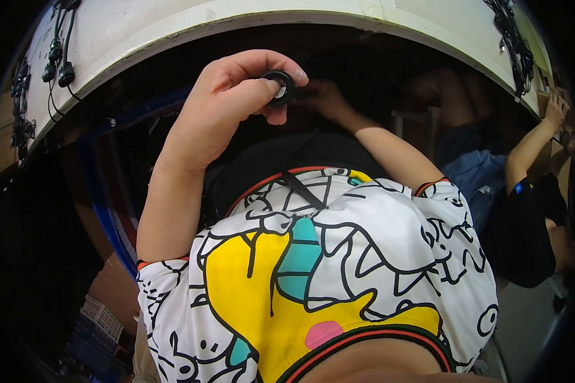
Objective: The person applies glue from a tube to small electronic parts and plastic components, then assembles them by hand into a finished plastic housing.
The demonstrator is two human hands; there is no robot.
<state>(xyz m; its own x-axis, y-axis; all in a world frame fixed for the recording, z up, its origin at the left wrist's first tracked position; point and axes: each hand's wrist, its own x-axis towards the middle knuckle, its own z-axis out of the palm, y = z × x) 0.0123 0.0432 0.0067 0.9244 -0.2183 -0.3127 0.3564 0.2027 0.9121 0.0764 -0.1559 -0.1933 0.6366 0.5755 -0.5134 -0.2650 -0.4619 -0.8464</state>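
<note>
My left hand (230, 102) is raised in front of the table edge, its thumb pressed on a small black round part (290, 87). This part has a thick dark rim and a pale centre, partly covered by the thumb. The index finger curls over its top, and another fingertip shows below it. To the right and lower, my right hand (326, 101) reaches into the shadow beneath the table edge, near the left one. Its fingers are too dark to make out, and whether they hold anything is hidden.
A pale table (338, 7) curves across the top. Black cables with connectors (66, 73) hang over its left edge, and a bundle of black cables (511, 45) at the right. A co-worker's arm (531, 147) is at the far right. A blue-edged frame (102, 210) stands left.
</note>
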